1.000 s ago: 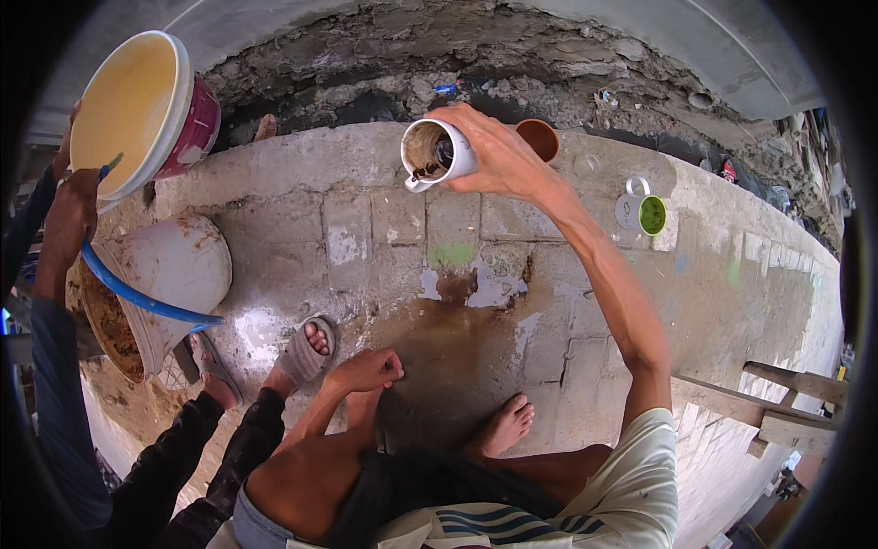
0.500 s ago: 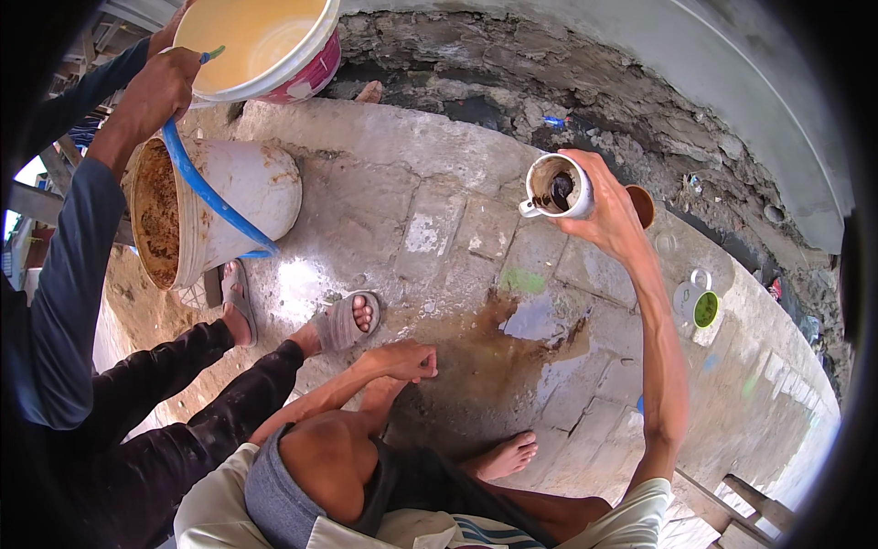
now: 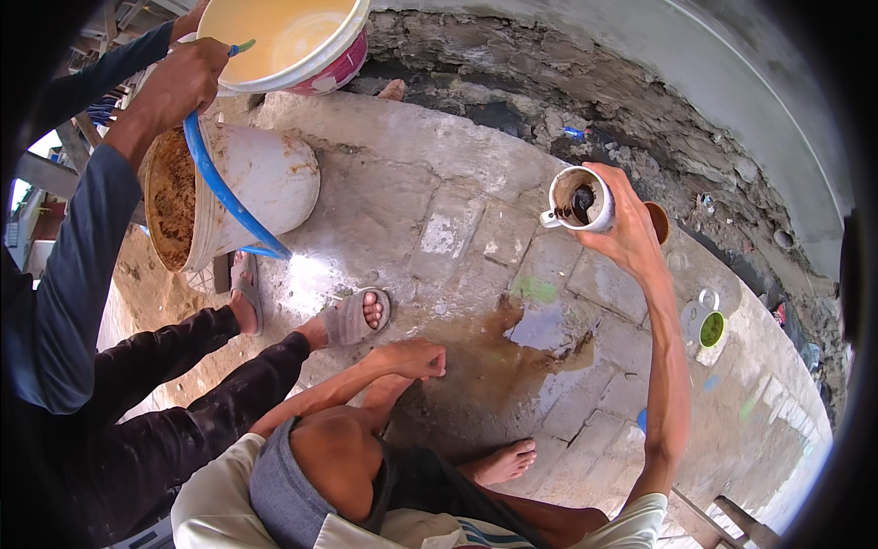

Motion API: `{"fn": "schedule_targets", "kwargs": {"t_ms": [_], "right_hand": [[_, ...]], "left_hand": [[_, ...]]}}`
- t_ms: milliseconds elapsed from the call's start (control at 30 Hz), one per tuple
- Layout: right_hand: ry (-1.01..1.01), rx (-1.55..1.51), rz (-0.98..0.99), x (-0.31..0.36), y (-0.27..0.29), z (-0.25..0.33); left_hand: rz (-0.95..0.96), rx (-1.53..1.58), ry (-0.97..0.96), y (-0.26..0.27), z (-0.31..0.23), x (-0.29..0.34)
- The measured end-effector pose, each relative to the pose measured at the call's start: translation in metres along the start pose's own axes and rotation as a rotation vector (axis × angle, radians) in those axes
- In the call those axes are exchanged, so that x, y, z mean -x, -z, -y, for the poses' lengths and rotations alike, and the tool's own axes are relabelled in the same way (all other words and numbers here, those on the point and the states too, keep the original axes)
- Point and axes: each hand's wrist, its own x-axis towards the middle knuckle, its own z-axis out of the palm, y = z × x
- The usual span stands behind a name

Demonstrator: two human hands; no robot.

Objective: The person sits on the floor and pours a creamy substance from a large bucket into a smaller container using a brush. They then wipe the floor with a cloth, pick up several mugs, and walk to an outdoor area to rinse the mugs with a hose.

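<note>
My right hand [image 3: 626, 220] is stretched out to the far right, wrapped round a white mug [image 3: 569, 183] from its right side. The mug's mouth is turned up toward me and its handle points left. Dark brown, sludgy residue sits in the bottom and smears the inner wall. Close to my bent knee, my left hand [image 3: 419, 359] hangs with its fingers curled closed and nothing visible in them. Just beyond my right hand, a brown cup [image 3: 657, 222] is partly hidden by it. Farther right stands a white mug with a green inside [image 3: 711, 329].
At left a co-worker's hand [image 3: 187, 82] grips a blue hose-like strip [image 3: 229, 201] by a rusty-mouthed white bucket [image 3: 270, 178] lying tilted. A white-and-pink tub [image 3: 338, 59] is above it. A brown puddle [image 3: 540, 334] wets the pavement; a rubble gutter [image 3: 512, 69] runs along the wall.
The whole view has shifted slightly, carrying most things a little to the right. The mug has moved slightly right toward the brown cup, still in my right hand. My left hand stays closed.
</note>
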Motion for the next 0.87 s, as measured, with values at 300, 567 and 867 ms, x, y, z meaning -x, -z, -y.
{"fn": "schedule_targets", "kwargs": {"t_ms": [300,567,867], "right_hand": [[0.003,0.0,-0.007,0.0,-0.001,0.002],[-0.004,0.0,-0.02,0.002,0.0,0.001],[-0.019,0.004,-0.028,0.008,0.011,0.006]], "left_hand": [[-0.023,-0.021,0.0,-0.011,0.002,-0.001],[-0.034,-0.031,0.0,-0.012,0.001,-0.003],[-0.034,-0.041,-0.007,-0.007,-0.008,-0.008]]}}
